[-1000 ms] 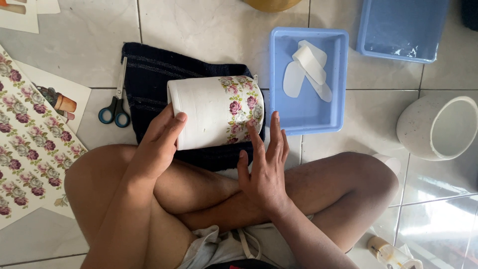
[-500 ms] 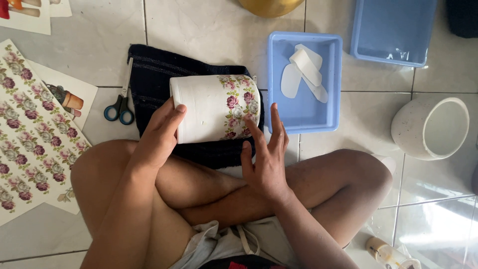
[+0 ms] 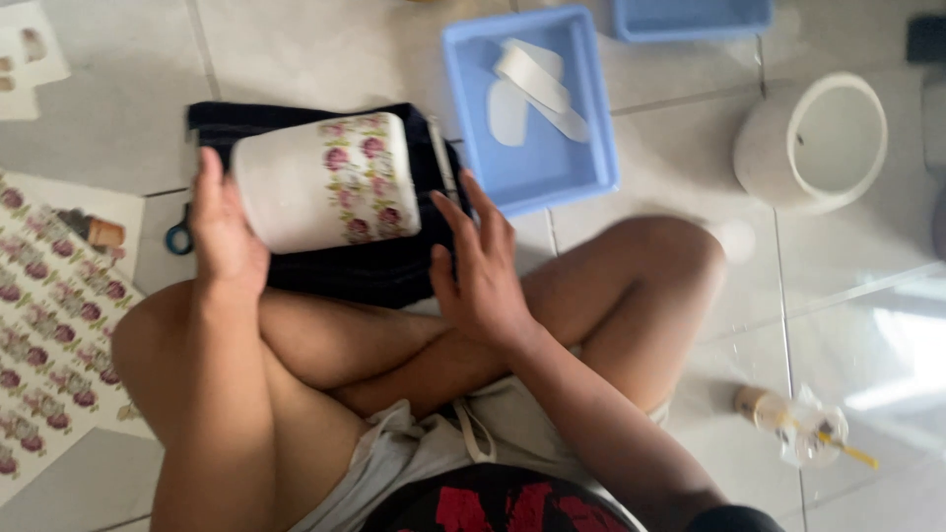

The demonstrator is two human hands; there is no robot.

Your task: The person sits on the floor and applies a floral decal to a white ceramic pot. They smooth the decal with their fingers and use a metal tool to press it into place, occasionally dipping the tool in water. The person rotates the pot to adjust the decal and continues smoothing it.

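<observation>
We list first the white pot (image 3: 325,182), banded with rose decals near its rim, lying on its side on a dark folded cloth (image 3: 394,266) on the tiled floor (image 3: 325,49), its long axis running left to right before our crossed legs. At the pot's base end, our left hand (image 3: 225,232) cups it, fingers spread up against the bottom, steadying rather than clenching. At the pot's rim end, our right hand (image 3: 483,266) rests flat and released on the cloth just beside the pot; whether it touches the rim we cannot tell. Left of the pot: scissors (image 3: 179,236), partly hidden, and sheets of rose decals (image 3: 49,335). Right of it: a blue tray (image 3: 532,108) holding white strips, then a plain white pot (image 3: 813,143).
</observation>
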